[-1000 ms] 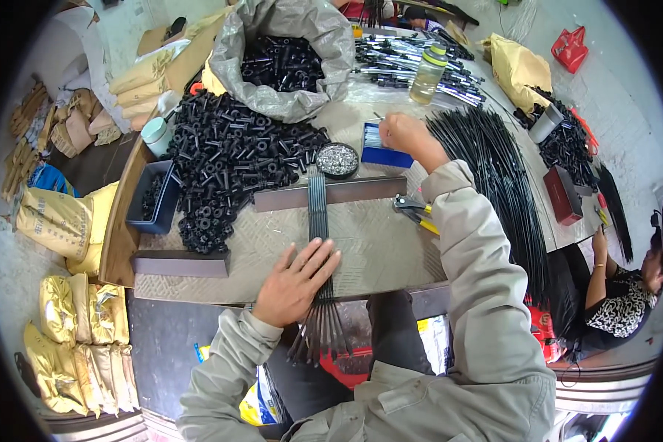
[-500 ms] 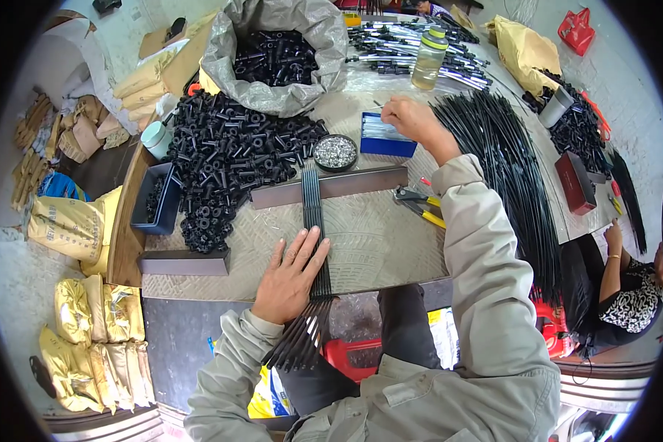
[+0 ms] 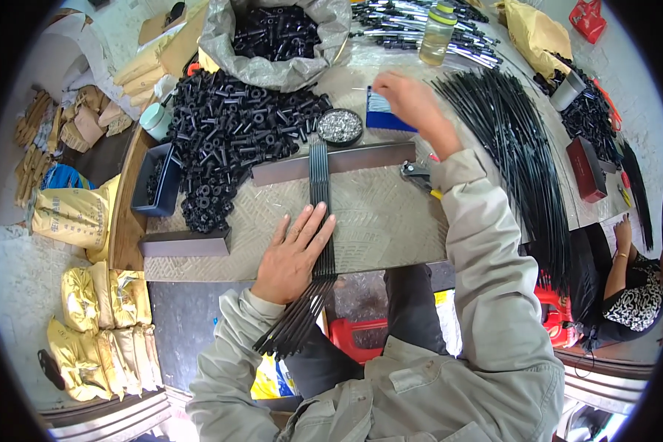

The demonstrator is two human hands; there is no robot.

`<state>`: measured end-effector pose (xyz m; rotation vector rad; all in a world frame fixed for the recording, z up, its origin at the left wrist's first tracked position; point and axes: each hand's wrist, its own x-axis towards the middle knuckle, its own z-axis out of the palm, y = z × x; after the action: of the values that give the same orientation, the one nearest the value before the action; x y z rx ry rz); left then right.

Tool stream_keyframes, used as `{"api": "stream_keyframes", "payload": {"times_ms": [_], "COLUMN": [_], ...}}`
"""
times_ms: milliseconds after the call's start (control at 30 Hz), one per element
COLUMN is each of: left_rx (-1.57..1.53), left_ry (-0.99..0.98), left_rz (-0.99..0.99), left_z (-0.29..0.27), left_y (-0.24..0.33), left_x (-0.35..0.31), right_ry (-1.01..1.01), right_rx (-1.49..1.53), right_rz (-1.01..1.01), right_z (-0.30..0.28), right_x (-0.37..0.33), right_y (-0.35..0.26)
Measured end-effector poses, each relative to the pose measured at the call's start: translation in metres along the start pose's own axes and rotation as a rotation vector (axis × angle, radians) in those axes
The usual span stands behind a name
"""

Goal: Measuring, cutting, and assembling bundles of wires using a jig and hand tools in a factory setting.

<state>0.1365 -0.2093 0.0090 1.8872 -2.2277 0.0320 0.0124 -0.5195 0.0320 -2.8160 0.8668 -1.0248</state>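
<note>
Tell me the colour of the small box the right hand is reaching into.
Blue: the small blue box under the right hand, seen in the head view.

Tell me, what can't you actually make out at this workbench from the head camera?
- Right hand: its fingertips point away over the blue box, so what they pinch, if anything, is hidden.
- Small round tin: its shiny contents are too small to identify.
- Bundle of thin black rods: the lower ends drop behind the table edge and the left hand.
- Seated person at right: cut off by the picture's rim.
</note>
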Motion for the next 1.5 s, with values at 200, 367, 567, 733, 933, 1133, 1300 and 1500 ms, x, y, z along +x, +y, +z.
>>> {"api": "stream_keyframes", "payload": {"times_ms": [200, 367, 567, 733, 933, 1133, 1300, 1500], "left_rx": [0.057, 0.085, 0.069, 0.098, 0.068, 0.017, -0.014, 0.006], "left_ry": [-0.03, -0.043, -0.054, -0.059, -0.05, -0.052, -0.046, -0.044], "left_rz": [-0.002, -0.002, -0.003, 0.017, -0.011, -0.013, 0.0, -0.004], "left_z": [0.009, 0.008, 0.008, 0.01, 0.008, 0.002, 0.0, 0.005], "left_y": [-0.004, -0.001, -0.001, -0.001, 0.0, 0.002, 0.001, -0.001], "left_x": [-0.002, 0.003, 0.004, 0.002, 0.004, 0.005, 0.006, 0.003], "right_ry": [-0.3, -0.322, -0.399, -0.322, -0.329, -0.324, -0.311, -0.272], "right_rx": [0.34, 0.32, 0.327, 0.324, 0.337, 0.337, 0.345, 0.169], "right_rz": [-0.113, -0.054, 0.038, 0.0, 0.006, -0.002, -0.03, -0.044], "right_z": [0.027, 0.025, 0.02, 0.024, 0.026, 0.026, 0.025, 0.026], "right_x": [-0.026, -0.03, -0.031, -0.035, -0.032, -0.034, -0.033, -0.034], "right_y": [-0.064, -0.052, -0.049, -0.051, -0.046, -0.048, -0.049, -0.057]}}
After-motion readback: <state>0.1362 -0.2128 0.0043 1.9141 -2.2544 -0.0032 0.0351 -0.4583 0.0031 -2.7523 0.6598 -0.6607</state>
